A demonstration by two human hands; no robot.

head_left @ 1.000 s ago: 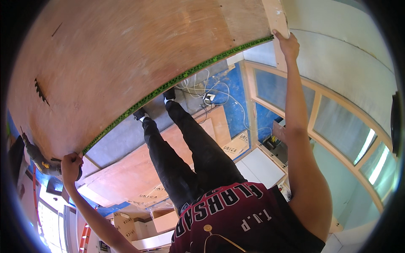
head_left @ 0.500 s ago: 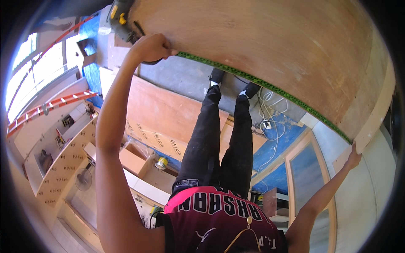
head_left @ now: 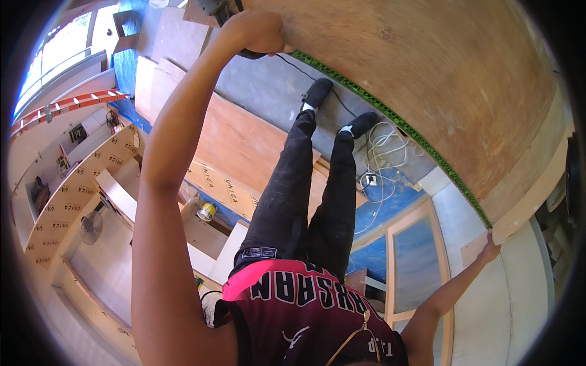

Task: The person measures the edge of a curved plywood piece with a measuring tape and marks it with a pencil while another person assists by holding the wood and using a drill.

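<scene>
A green tape measure (head_left: 397, 125) runs along the near edge of a plywood board (head_left: 439, 67). My left hand (head_left: 259, 33) is closed on its left end, beside a dark power tool (head_left: 213, 6) that is cut off by the upper edge. My right hand (head_left: 488, 249) pinches the tape's other end at a pale wooden strip (head_left: 519, 213) on the board's right side, its fingertips small in view. My legs and dark shoes show below the board.
Loose cables (head_left: 381, 146) lie on the grey floor by my feet, over blue sheeting (head_left: 381, 207). Plywood sheets (head_left: 250, 158) lie behind my legs. An orange ladder (head_left: 79, 102), a fan (head_left: 90, 227) and cabinets are at left. A framed glazed panel (head_left: 415, 256) is at right.
The view has swung, bringing the ladder and cabinets in at left; my left hand now appears higher and further right, my right hand lower. Both still hold the tape along the board's edge.
</scene>
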